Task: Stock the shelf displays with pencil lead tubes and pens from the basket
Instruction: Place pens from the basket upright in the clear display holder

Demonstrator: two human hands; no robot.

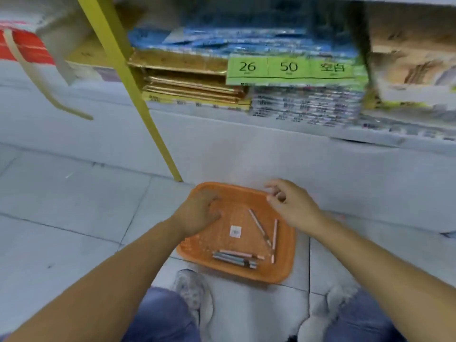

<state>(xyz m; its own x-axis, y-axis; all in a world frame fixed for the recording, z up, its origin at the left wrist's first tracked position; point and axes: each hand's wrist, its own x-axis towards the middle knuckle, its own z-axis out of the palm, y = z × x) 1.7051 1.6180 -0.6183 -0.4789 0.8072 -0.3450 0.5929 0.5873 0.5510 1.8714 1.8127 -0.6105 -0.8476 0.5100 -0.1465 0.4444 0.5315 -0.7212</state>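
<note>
Pick-up step: left hand (197, 214) fingers curl into the basket (286, 272), grip unclear; right hand (290, 206) fingers loose, empty. Pens (235, 258) lie nearer the person than both sets of fingers, so next comes a pinch on one.

Orange basket (283, 274), a dotted mesh pattern across its floor, white sticker (235, 231) dead centre. Pink pens (274, 239) at its three o'clock, grey tubes (232, 259) at six. Up at twelve, a lime-green label (291, 69) with black numerals; gold packs (192, 80) at eleven, blue packs (246, 40) above. Yellow post (138, 95), pale grey tiles (61, 206), blue jeans (160, 317).
</note>
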